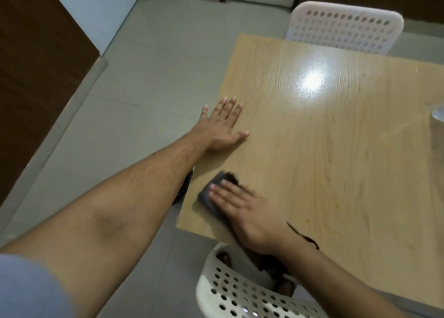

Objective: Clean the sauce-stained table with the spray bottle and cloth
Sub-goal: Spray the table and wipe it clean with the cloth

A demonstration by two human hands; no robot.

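Observation:
A light wooden table (336, 149) fills the right half of the view. My right hand (247, 212) lies flat on a dark grey cloth (211, 196), pressing it onto the table near the front left corner. My left hand (222, 125) rests palm down, fingers spread, on the table's left edge and holds nothing. Faint orange sauce specks (337, 206) show on the wood to the right of my right hand. A clear object (438, 115), perhaps the spray bottle, is cut off at the right edge.
A white perforated chair (343, 26) stands at the table's far side. Another white perforated chair (242, 293) sits right below me at the near edge. Grey tiled floor (144, 89) lies to the left, with a brown wooden panel (36, 77) beyond it.

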